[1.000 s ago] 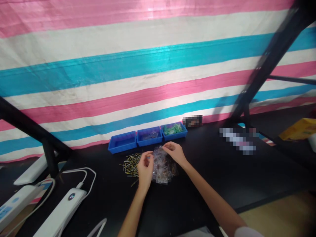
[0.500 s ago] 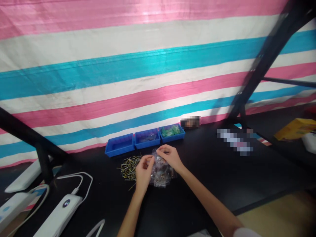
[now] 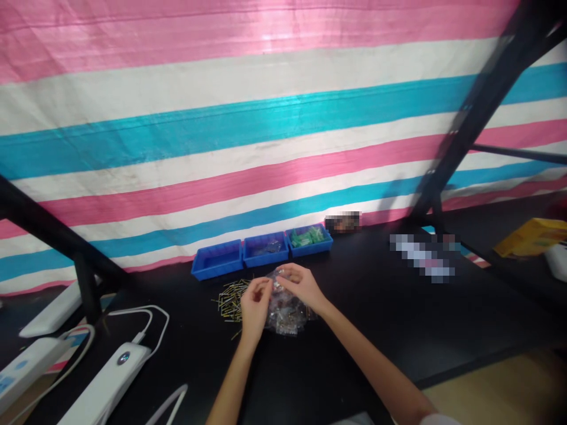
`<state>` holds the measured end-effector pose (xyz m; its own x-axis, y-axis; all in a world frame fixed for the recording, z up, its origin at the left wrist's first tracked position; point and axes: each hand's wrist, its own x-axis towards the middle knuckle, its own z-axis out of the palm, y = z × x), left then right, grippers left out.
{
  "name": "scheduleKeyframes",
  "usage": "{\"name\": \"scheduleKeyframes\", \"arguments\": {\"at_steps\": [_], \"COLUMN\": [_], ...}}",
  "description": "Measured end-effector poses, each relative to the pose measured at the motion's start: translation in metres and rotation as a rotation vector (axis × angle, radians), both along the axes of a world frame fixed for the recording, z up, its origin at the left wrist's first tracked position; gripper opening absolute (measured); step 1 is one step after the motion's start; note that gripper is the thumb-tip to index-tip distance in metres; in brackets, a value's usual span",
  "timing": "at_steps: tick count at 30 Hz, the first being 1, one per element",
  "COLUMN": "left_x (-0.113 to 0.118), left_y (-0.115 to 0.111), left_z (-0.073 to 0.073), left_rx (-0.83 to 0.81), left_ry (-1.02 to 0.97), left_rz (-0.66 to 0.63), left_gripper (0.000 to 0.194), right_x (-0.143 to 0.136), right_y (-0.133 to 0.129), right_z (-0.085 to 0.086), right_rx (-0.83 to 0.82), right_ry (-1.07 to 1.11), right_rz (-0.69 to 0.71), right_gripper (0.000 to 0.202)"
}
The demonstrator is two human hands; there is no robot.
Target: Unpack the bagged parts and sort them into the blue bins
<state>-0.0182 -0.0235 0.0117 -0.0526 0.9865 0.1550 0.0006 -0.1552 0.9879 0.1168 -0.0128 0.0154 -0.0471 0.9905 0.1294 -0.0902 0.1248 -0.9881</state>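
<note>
My left hand [image 3: 254, 304] and my right hand [image 3: 303, 284] are close together over the table, fingers pinched on a small clear plastic bag [image 3: 277, 284] between them. What the bag contains is too small to make out. Under and in front of my hands lies a heap of similar clear bags [image 3: 287, 319], some with small metal-coloured pieces inside. Left of it, partly hidden by my left hand, spreads a pile of yellow and silver screws [image 3: 230, 300].
Behind the piles stand three blue trays: a left tray [image 3: 217, 268], a middle tray [image 3: 266, 258] with clear pieces, and a right tray [image 3: 310, 248] with green pieces. White power strips [image 3: 104, 383] and cables lie at left. A yellow box [image 3: 529, 236] stands far right.
My right hand has moved slightly down and left, closer to my left hand. The bag stays between my fingers, and the view has shifted a little.
</note>
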Motion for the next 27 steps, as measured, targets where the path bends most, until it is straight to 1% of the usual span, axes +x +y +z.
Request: {"name": "scheduleKeyframes", "arguments": {"at_steps": [4,9,12,16,19,22,25,27], "left_x": [-0.003,-0.003,-0.002,-0.002,-0.002,-0.003,-0.005,-0.006], "left_y": [0.002,0.001,0.000,0.001,0.001,0.001,0.001,0.000], "left_z": [-0.002,-0.003,-0.002,-0.003,-0.004,-0.004,-0.004,-0.003], "left_rx": [0.043,0.067,0.079,0.072,0.066,0.088,0.157,0.192], "left_ry": [0.015,0.056,0.028,-0.032,-0.033,-0.008,0.033,0.080], "left_rz": [0.077,0.123,0.132,0.107,0.096,0.098,0.106,0.125], "left_gripper": [0.022,0.021,0.020,0.020,0.019,0.017,0.011,0.008], "right_x": [0.001,0.002,0.002,0.003,0.004,0.004,0.004,0.004], "right_y": [0.001,0.000,-0.001,0.000,0.002,0.003,0.003,0.002], "right_z": [-0.002,0.001,0.002,0.001,-0.002,-0.006,-0.008,-0.008], "right_rx": [-0.004,-0.025,-0.022,-0.017,-0.023,0.032,0.136,0.169], "right_ry": [-0.002,0.051,0.060,0.056,0.033,-0.018,-0.103,-0.156], "right_rz": [0.005,0.029,0.027,0.016,0.001,-0.017,-0.069,-0.100], "right_gripper": [0.033,0.034,0.033,0.031,0.028,0.022,0.014,0.010]}}
